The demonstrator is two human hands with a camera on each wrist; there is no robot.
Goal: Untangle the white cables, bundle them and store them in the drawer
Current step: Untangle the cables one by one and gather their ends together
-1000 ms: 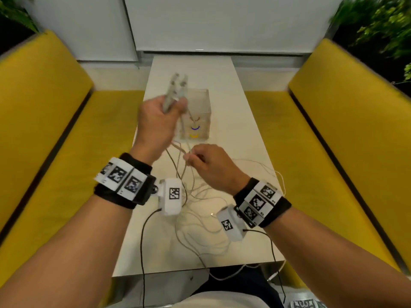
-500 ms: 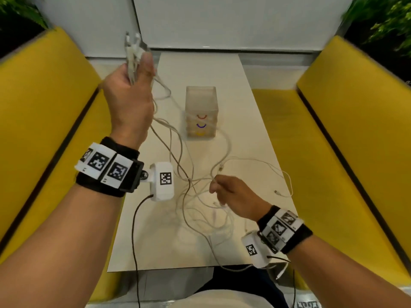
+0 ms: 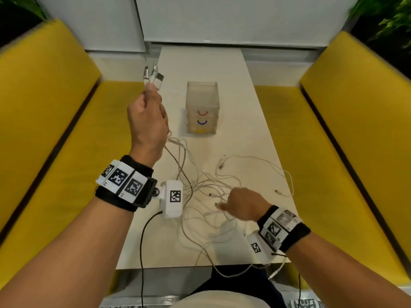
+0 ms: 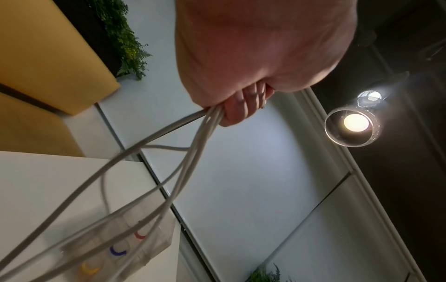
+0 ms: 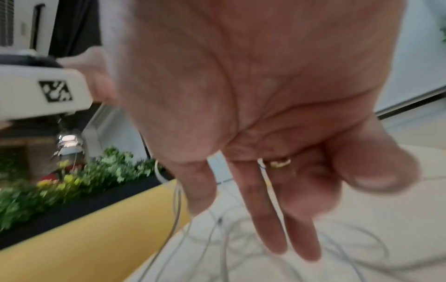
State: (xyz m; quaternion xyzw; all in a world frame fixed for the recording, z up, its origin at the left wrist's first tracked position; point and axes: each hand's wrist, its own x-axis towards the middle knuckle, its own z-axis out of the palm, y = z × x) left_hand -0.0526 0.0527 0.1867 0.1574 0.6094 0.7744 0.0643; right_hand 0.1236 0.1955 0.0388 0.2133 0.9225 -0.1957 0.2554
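Observation:
Several white cables [image 3: 200, 192] lie tangled on the white table [image 3: 244, 121]. My left hand [image 3: 146, 116] is raised above the table's left edge and grips a bunch of cable ends; their plugs [image 3: 153, 77] stick up above the fist. In the left wrist view the cables [image 4: 169, 152] run down from the curled fingers [image 4: 241, 106]. My right hand [image 3: 240, 203] hovers low over the tangle with fingers [image 5: 270, 219] straight and spread, holding nothing. A clear drawer box [image 3: 202, 110] with red, blue and yellow handles stands mid-table, all drawers closed.
Yellow bench seats [image 3: 55, 130] flank the table on both sides. One cable [image 3: 255, 161] loops out to the right, its plug near the table's right edge. A cable hangs over the near edge [image 3: 233, 272]. Green plants line the upper corners.
My left hand lowered a little and drifted right with the plugs. My right hand moved right and nearer to me, let go of the strand and spread its fingers.

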